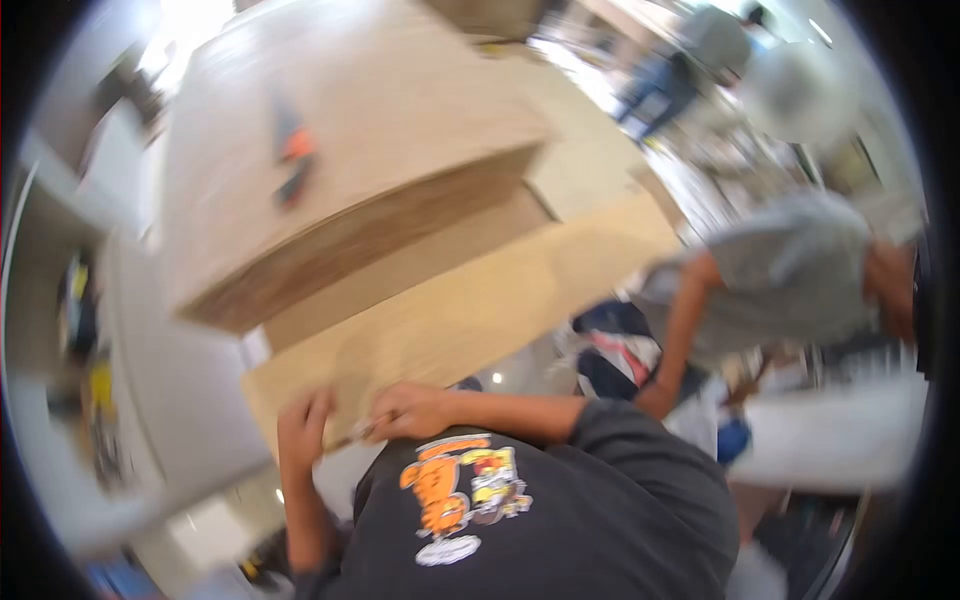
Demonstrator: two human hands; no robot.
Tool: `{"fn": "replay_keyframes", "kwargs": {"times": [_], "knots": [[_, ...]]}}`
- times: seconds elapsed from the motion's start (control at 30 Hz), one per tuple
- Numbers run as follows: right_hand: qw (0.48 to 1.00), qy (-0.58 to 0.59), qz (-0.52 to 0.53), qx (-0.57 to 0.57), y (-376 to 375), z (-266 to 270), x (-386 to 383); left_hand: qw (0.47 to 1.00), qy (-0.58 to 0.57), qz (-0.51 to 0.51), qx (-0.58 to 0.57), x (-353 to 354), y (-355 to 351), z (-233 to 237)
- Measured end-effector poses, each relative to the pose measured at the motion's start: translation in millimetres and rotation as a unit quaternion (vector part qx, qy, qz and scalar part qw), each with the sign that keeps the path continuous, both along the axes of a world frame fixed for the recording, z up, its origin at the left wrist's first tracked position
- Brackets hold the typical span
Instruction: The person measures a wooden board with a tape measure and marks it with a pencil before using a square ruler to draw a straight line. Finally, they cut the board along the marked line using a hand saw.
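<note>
A long light-coloured wooden board (490,295) lies slantwise in front of me, its near left end by my hands. My left hand (303,425) is at that end, fingers bent at the board's edge. Blur hides whether they grip it. Just to the right, my right hand (412,410) is closed at the near edge, close to my shirt. Something small and thin seems to be between its fingers, too blurred to name.
Beyond the board stands a large wooden box (400,90), with a blurred orange-and-black handled tool (295,150) on top. A person in a grey shirt (790,275) bends at the right, an arm reaching down near the board. Another person (690,65) is farther back.
</note>
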State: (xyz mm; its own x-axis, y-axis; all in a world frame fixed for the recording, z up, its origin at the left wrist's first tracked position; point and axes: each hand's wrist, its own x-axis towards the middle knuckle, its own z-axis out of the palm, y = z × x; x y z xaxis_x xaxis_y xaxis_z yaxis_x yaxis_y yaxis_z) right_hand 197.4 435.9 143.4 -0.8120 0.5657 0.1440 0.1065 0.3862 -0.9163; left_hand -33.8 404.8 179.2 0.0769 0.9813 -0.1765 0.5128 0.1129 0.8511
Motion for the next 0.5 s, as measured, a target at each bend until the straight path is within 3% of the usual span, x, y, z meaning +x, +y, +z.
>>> {"fn": "replay_keyframes", "kwargs": {"times": [0.03, 0.1, 0.2, 0.5], "knots": [[0.998, -0.004, 0.008, -0.056, -1.3, 11.9, -3.2, 0.998, -0.019, 0.059, -0.014, -5.5, -33.8, -29.7], [0.993, 0.002, 0.033, -0.114, -7.6, 32.5, -21.1, 0.991, 0.098, 0.007, -0.086, -45.0, -96.2, -94.5], [0.996, 0.029, 0.037, -0.071, -19.9, 47.6, -59.5, 0.992, 0.088, 0.065, -0.064, -27.6, -144.5, -104.6], [0.977, 0.199, -0.071, -0.028, -32.2, 108.1, -139.7, 0.995, 0.064, 0.07, 0.009, -49.5, -148.1, -143.2]]}}
